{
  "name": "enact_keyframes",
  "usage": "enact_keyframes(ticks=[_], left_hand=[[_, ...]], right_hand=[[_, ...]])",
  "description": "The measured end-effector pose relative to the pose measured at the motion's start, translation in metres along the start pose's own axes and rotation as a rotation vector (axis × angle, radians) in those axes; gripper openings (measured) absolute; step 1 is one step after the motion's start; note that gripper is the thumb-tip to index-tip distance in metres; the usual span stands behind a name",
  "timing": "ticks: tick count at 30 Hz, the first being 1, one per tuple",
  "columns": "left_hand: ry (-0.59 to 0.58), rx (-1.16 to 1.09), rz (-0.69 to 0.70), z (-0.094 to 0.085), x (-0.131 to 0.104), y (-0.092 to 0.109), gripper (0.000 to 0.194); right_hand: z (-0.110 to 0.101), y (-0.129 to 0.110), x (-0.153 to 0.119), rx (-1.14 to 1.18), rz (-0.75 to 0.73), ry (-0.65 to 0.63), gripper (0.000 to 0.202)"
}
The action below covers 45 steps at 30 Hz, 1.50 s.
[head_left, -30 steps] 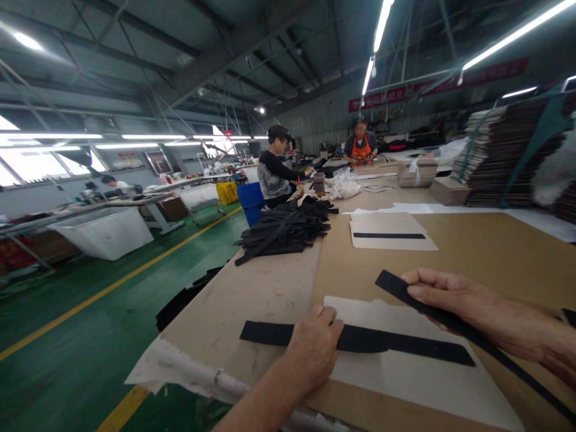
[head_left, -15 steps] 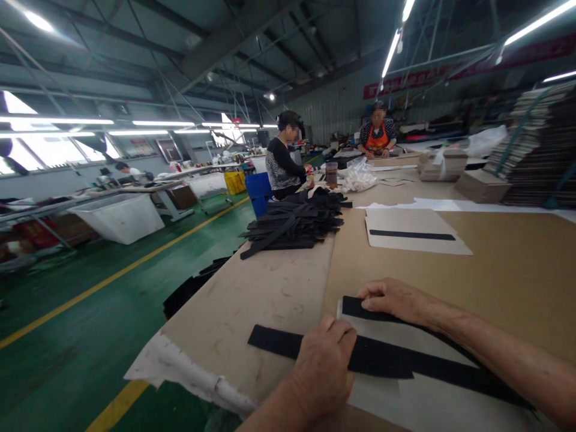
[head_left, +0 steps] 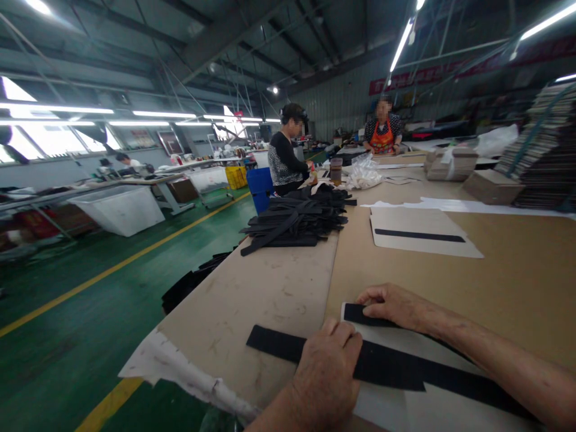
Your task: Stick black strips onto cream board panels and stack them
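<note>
Over the middle of a loose black fabric strip point(head_left: 274, 343), my left hand point(head_left: 330, 363) is closed with its fingers curled; the fingertips are partly hidden. More black strip extends from under it to the right. A second black strip point(head_left: 355, 313) lies along the far edge of a pale board point(head_left: 382, 336), and my right hand point(head_left: 391, 305) pinches near its left end with thumb and fingers. The right forearm covers part of that strip and the board. Both strips rest against the board on the table.
A brown-covered table point(head_left: 283, 282) carries a heap of black strips point(head_left: 297, 219) and another pale board point(head_left: 418, 249) with one strip on it. Bundled boards point(head_left: 450, 165) and a tall stack point(head_left: 544, 144) stand at the right. Two people are farther along the table.
The view has shifted slightly. My right fingers have settled closer to the board's edge, and the far strip sits a little inside its corner. My left hand keeps its hold.
</note>
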State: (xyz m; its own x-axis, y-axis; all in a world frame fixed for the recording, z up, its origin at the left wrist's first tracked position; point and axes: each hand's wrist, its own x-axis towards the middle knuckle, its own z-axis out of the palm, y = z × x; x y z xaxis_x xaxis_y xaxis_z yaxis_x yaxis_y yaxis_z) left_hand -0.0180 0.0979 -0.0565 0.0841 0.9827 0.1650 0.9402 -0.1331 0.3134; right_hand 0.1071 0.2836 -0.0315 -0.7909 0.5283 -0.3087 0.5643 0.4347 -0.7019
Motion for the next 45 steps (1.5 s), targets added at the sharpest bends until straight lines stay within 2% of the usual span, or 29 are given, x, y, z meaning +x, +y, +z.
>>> enact_keyframes(ticks=[7,10,22,25,28,31,33,36,39,42,45], left_hand=[[-0.020,0.059,-0.036,0.006,-0.001,-0.002,0.051],[-0.055,0.065,-0.034,0.005,0.000,-0.003,0.052],[-0.062,0.053,-0.054,0.003,0.002,-0.002,0.050],[-0.054,0.050,-0.060,0.001,0.003,-0.001,0.048],[-0.054,0.043,-0.070,0.000,0.004,-0.001,0.044],[-0.088,0.034,-0.096,-0.002,0.005,0.000,0.048],[-0.107,0.039,-0.106,-0.004,0.006,0.001,0.051],[-0.131,0.066,-0.123,-0.005,0.009,0.001,0.057],[-0.158,0.093,-0.139,-0.005,0.011,0.002,0.062],[-0.186,0.122,-0.147,-0.004,0.013,0.001,0.062],[-0.193,0.153,-0.152,-0.003,0.014,0.000,0.064]], right_hand=[[0.001,0.002,0.002,0.032,0.001,-0.017,0.033],[0.001,0.001,0.002,0.046,0.018,-0.029,0.034],[0.000,-0.002,0.002,-0.001,-0.007,-0.041,0.035],[-0.015,-0.004,-0.010,-0.053,0.014,-0.058,0.045],[-0.044,0.004,-0.037,-0.047,0.048,-0.142,0.056],[-0.072,0.028,-0.074,0.036,0.109,-0.243,0.046],[-0.083,0.050,-0.096,0.112,0.134,-0.267,0.037],[-0.087,0.082,-0.119,0.180,0.146,-0.132,0.028],[-0.077,0.108,-0.127,0.226,0.220,0.036,0.033],[-0.063,0.121,-0.127,0.239,0.300,0.148,0.037],[-0.053,0.124,-0.127,0.230,0.305,0.226,0.032]])
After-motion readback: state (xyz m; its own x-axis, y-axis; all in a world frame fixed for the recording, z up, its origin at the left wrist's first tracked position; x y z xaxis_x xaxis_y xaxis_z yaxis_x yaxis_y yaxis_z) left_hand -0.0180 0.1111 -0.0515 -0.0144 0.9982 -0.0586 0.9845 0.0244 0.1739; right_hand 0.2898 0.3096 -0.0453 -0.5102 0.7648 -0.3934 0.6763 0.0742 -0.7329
